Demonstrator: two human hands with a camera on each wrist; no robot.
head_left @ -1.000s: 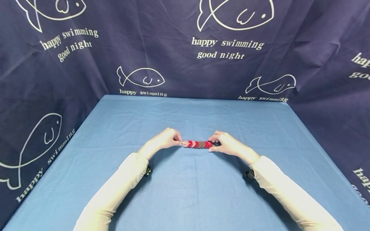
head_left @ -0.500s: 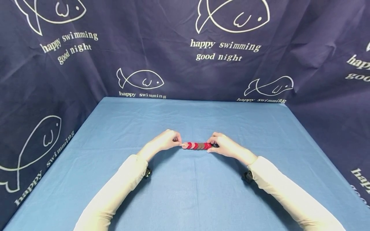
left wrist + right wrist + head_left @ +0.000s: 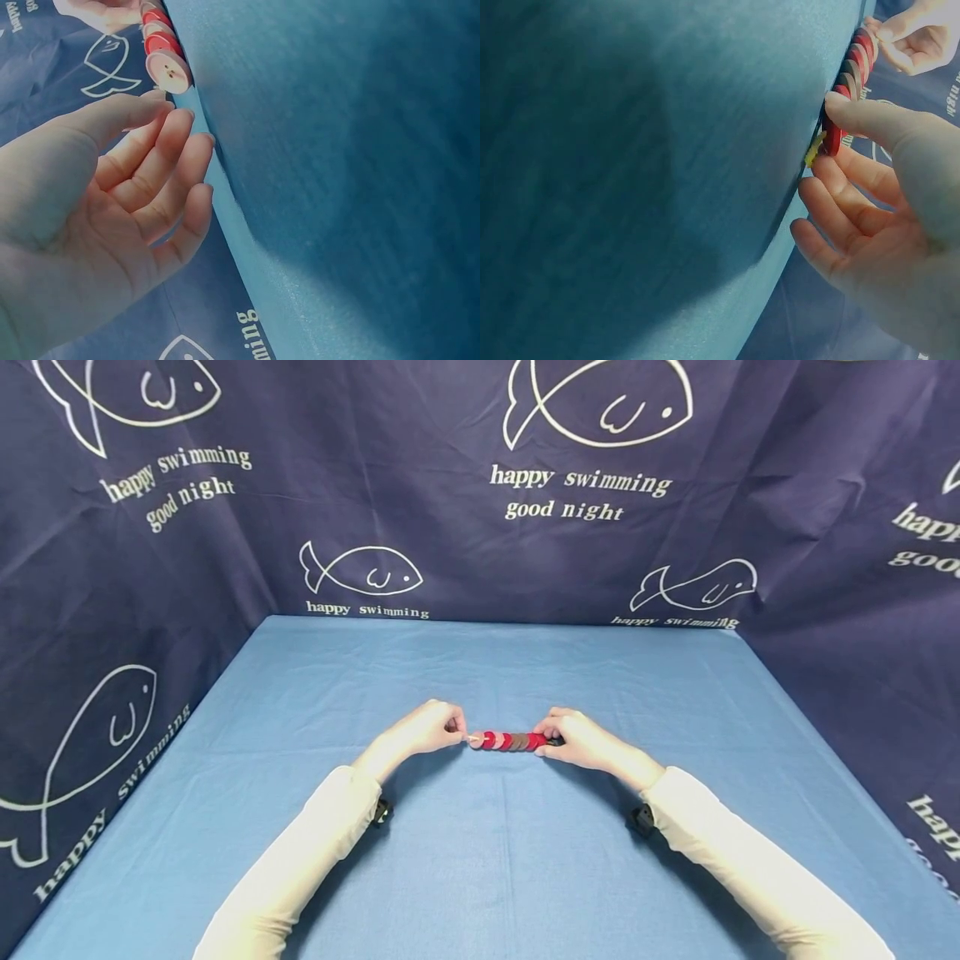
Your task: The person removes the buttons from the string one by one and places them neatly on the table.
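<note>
A row of overlapping buttons, red, pink and brown, lies threaded in a line on the table between the two hands. At its left end, my left hand pinches a thin pale cord with thumb and index fingertips. Just beyond those fingertips, the pink end button shows its holes in the left wrist view. My right hand grips the right end. In the right wrist view its thumb and fingers hold a red button. A yellow bit of string sticks out beside it. Something dark beneath the right fingers is mostly hidden.
A blue cloth covers the table. Dark blue curtains with white fish prints and lettering hang behind it and at both sides. A small dark device sits under the right wrist, another under the left.
The head view has shifted slightly. Both hands keep hold of the button string in nearly the same place; the pale cord now lies across the pink end button instead of stretching out leftward.
</note>
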